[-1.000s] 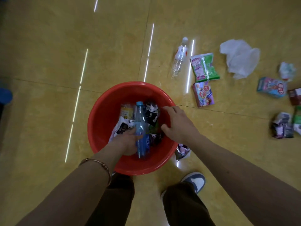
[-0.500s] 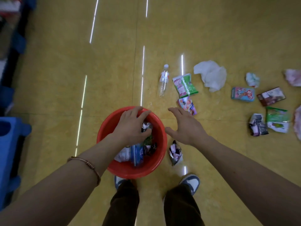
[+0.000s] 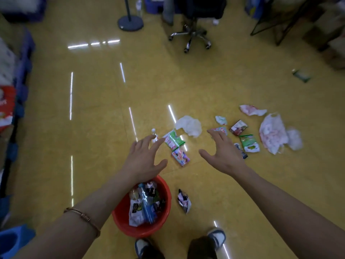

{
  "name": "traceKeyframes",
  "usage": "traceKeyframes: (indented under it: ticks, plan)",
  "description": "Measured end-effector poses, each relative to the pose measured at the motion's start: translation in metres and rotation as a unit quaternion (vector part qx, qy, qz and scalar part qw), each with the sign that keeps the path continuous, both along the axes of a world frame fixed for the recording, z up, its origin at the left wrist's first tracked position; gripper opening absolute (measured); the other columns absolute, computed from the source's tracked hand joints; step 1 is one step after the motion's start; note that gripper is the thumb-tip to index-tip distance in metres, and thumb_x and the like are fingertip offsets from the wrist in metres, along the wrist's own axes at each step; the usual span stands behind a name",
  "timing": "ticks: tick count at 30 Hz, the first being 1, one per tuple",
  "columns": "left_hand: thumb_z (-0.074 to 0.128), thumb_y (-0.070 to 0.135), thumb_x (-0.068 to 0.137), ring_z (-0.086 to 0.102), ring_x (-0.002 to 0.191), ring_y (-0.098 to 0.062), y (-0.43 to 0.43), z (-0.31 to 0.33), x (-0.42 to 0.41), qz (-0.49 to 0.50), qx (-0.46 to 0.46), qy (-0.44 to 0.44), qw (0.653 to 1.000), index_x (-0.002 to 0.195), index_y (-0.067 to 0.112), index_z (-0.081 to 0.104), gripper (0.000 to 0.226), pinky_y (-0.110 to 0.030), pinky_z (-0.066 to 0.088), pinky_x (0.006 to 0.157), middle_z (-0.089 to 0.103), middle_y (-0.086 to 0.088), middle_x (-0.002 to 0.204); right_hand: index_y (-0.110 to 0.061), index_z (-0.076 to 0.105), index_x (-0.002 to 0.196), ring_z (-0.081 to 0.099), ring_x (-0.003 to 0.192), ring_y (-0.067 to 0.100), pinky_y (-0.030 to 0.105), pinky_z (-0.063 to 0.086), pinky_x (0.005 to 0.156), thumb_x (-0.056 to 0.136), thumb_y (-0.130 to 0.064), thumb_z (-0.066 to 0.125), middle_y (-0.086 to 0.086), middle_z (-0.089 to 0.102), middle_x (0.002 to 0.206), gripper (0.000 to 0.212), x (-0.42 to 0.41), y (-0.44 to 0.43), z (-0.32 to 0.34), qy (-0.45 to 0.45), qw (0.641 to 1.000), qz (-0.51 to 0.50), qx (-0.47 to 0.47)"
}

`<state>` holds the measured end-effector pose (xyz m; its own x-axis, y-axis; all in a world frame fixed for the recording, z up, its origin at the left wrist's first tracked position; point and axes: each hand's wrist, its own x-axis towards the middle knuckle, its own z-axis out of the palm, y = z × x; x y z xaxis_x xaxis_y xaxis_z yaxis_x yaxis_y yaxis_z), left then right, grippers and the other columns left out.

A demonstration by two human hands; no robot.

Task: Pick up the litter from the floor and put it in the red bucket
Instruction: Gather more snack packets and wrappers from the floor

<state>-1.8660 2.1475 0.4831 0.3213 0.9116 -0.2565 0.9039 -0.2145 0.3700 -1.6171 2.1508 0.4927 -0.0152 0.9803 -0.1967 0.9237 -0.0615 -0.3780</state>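
The red bucket [image 3: 164,219] stands on the floor by my feet, holding a blue bottle and several wrappers. A crumpled wrapper [image 3: 183,200] lies just right of it. My left hand [image 3: 142,159] hovers past the bucket's far rim, fingers spread, holding nothing. My right hand [image 3: 222,152] is also spread and holds nothing, above the litter. Ahead lie a clear bottle [image 3: 154,136], a green packet [image 3: 173,140], a pink packet [image 3: 180,157], a white tissue [image 3: 189,125] and a white plastic bag [image 3: 272,134].
More wrappers and small cartons [image 3: 239,127] lie to the right on the yellow floor. An office chair [image 3: 192,34], a stand base [image 3: 130,23] and a table frame [image 3: 280,25] stand at the back. Blue crates [image 3: 20,71] line the left side.
Both hands came up out of the bucket and now reach forward, spread, over the litter. The view tilted up, so the bucket sits lower and the far room shows.
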Motion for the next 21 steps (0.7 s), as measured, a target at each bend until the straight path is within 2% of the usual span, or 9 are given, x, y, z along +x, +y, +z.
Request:
traceKeyframes:
  ticks: [2,9,17,21]
  plan:
    - [0.013,0.072,0.066,0.021,0.138,-0.026,0.003,0.030,0.018,-0.021,0.015,0.007,1.000,0.147,0.034,0.017,0.090,-0.044,0.013,0.117,0.018,-0.003,0.154,-0.027,0.028,0.145,0.035,0.133,0.020,0.036,0.041,0.093,0.086,-0.050,0.057,-0.003,0.033,0.147,0.070,0.021,-0.012,0.030,-0.005,1.000,-0.024,0.015]
    - [0.011,0.074,0.063,0.023,0.139,-0.023,-0.007,0.112,0.091,-0.082,0.066,0.008,0.994,0.147,0.035,0.017,0.093,-0.036,0.014,0.114,0.020,0.001,0.152,-0.031,0.026,0.146,0.036,0.132,0.019,0.036,0.041,0.096,0.084,-0.054,0.057,-0.006,0.033,0.147,0.073,0.106,-0.050,0.106,-0.005,0.997,-0.069,0.036]
    - [0.037,0.063,0.082,0.023,0.137,-0.025,-0.036,0.158,0.231,-0.112,0.084,0.002,0.990,0.148,0.032,0.016,0.076,-0.037,0.015,0.114,0.016,0.000,0.154,-0.031,0.023,0.147,0.034,0.134,0.023,0.035,0.038,0.096,0.084,-0.058,0.056,-0.001,0.032,0.150,0.077,0.241,-0.105,0.147,-0.045,0.994,-0.093,0.039]
    - [0.047,0.051,0.091,0.023,0.137,-0.027,-0.050,0.161,0.306,-0.138,0.087,-0.018,0.986,0.149,0.031,0.015,0.069,-0.037,0.017,0.114,0.014,-0.001,0.153,-0.032,0.021,0.148,0.033,0.135,0.023,0.037,0.040,0.094,0.083,-0.061,0.055,-0.003,0.029,0.151,0.079,0.311,-0.128,0.160,-0.066,0.992,-0.108,0.029]
